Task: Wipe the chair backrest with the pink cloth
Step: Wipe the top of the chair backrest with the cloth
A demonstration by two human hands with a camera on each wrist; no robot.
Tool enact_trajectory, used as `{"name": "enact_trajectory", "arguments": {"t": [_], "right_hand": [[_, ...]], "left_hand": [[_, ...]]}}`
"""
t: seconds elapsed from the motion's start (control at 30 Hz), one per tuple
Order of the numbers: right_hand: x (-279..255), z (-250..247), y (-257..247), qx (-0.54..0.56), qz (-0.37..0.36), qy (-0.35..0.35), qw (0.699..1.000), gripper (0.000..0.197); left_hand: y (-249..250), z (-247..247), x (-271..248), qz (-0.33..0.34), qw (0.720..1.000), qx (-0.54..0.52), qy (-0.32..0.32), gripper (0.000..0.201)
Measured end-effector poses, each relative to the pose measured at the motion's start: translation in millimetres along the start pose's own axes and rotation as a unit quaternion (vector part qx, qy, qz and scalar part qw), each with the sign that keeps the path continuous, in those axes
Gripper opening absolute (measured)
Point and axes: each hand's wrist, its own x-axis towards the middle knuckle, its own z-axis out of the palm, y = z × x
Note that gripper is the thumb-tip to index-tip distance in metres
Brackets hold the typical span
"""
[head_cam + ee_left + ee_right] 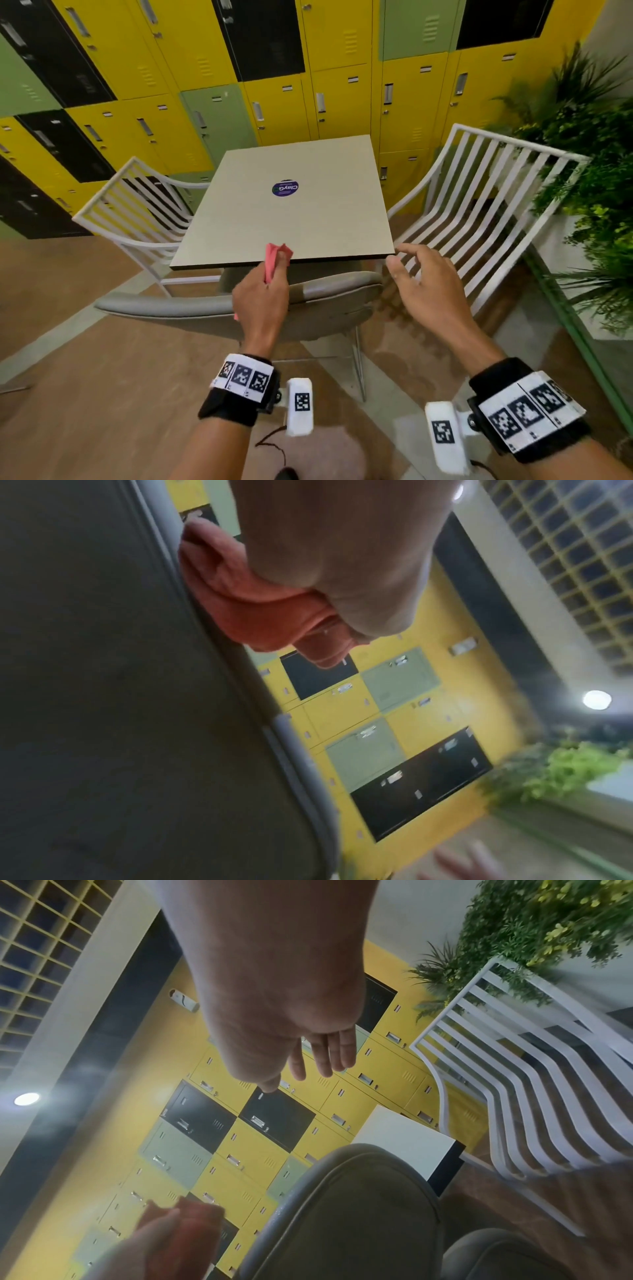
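**Pink cloth held at the top of the chair back**

The left hand has its grip closed around the pink cloth. The cloth is bunched up, and part of it sticks out above the fingers. In the left wrist view, the cloth touches the edge of the grey backrest. So the cloth is in the left hand, right at the top rim of the chair back.

The right hand holds nothing. Its grip is open, with the fingers spread and a little bent. It hangs in the air above the right end of the backrest, and I cannot tell if it touches it.

The grey chair is pushed in close to the bench. A round blue sticker sits on the bench top. A white slatted chair stands to the left of the bench and another white chair to the right. Yellow, green and black lockers fill the wall behind. Green plants grow at the far right.
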Motion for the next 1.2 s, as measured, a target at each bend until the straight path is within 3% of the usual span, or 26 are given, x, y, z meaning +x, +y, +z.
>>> {"name": "enact_trajectory", "arguments": {"t": [0.07, 0.27, 0.5, 0.63, 0.7, 0.77, 0.87, 0.97, 1.03, 1.1, 1.2], "right_hand": [[2, 0, 2, -0.005, 0.003, -0.007, 1.000, 0.044], [6, -8, 9, -0.001, 0.013, 0.007, 1.000, 0.047], [2, -27, 16, 0.012, 0.030, 0.049, 0.998, 0.041], [-3, -41, 13, -0.006, 0.014, 0.077, 0.997, 0.044], [-4, -47, 14, -0.009, 0.005, 0.086, 0.996, 0.044], [-4, -47, 16, -0.019, 0.001, 0.086, 0.996, 0.044], [-5, -40, 18, -0.023, -0.002, 0.076, 0.997, 0.043], [-5, -31, 16, -0.032, -0.006, 0.065, 0.997, 0.043], [-5, -23, 11, -0.038, -0.018, 0.058, 0.997, 0.042], [-5, -17, 5, -0.041, -0.025, 0.045, 0.998, 0.042], [-7, -10, -8, -0.048, -0.033, 0.027, 0.998, 0.043]], "left_hand": [[-3, 25, -15, 0.048, 0.996, 0.078, -0.018, 0.064], [45, 96, -48, 0.161, 0.982, 0.095, -0.005, 0.033], [90, 153, -74, 0.272, 0.932, 0.152, -0.186, 0.041], [119, 147, -78, 0.380, 0.907, 0.042, -0.178, 0.020], [119, 149, -65, 0.431, 0.882, 0.105, -0.159, 0.014], [114, 151, -46, 0.479, 0.839, 0.213, -0.148, 0.022], [104, 140, -29, 0.471, 0.770, 0.365, -0.230, 0.018], [88, 130, -28, 0.448, 0.755, 0.381, -0.289, 0.020], [78, 119, -31, 0.479, 0.745, 0.366, -0.285, 0.019], [61, 107, -31, 0.509, 0.756, 0.312, -0.269, 0.018], [27, 91, -27, 0.532, 0.765, 0.262, -0.253, 0.036]]}}
